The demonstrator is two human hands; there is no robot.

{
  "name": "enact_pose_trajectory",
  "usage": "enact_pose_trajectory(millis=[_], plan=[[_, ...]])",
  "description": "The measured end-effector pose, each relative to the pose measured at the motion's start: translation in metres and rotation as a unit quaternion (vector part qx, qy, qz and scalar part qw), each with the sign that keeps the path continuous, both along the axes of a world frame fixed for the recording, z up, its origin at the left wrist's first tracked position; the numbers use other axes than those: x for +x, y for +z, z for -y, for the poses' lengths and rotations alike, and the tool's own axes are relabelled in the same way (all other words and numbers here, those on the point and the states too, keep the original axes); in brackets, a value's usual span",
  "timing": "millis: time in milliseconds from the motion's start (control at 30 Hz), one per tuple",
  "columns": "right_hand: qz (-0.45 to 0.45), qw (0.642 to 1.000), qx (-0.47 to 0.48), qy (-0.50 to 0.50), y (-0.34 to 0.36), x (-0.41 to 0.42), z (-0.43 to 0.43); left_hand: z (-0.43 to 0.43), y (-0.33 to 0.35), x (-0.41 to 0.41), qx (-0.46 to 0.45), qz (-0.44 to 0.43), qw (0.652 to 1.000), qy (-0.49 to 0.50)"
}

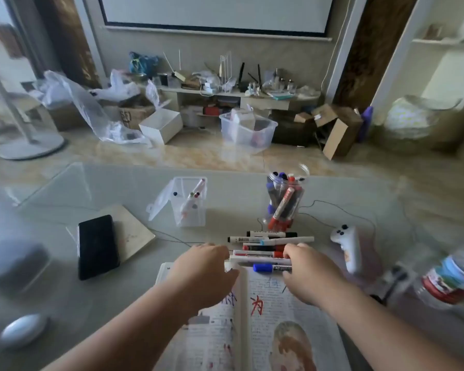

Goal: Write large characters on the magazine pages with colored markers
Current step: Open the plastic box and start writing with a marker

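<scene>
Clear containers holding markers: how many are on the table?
2. A square box with an open lid stands beyond the left hand; a round jar stands to its right, beyond the loose markers. No other shows.

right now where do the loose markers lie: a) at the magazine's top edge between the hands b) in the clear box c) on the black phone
a: the loose markers lie in a row just beyond the top edge of the open magazine, between the left hand and right hand.
</scene>
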State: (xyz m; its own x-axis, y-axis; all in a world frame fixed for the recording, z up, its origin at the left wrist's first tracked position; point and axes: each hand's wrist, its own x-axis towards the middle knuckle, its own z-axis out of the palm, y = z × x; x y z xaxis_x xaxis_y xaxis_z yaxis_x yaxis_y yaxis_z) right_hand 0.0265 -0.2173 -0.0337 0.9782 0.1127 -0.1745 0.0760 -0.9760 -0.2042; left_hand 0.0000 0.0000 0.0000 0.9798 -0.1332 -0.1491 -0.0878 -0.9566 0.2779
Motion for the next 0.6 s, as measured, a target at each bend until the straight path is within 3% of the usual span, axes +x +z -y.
enact_pose_trajectory(millis=[200,367,600], plan=[[-0.013,0.999,0.01,-0.039,-0.01,-0.002,-0.016,-0.019,-0.001,0.001,0.042,-0.094,0.995,-0.017],[-0.082,0.987,0.101,-0.091,0.002,-0.009,-0.027,-0.032,0.004,0.013,0.026,-0.074,0.997,-0.021],[-0.123,0.992,0.035,-0.023,0.024,-0.035,-0.025,-0.028,-0.004,0.023,-0.001,-0.08,0.997,-0.022]])
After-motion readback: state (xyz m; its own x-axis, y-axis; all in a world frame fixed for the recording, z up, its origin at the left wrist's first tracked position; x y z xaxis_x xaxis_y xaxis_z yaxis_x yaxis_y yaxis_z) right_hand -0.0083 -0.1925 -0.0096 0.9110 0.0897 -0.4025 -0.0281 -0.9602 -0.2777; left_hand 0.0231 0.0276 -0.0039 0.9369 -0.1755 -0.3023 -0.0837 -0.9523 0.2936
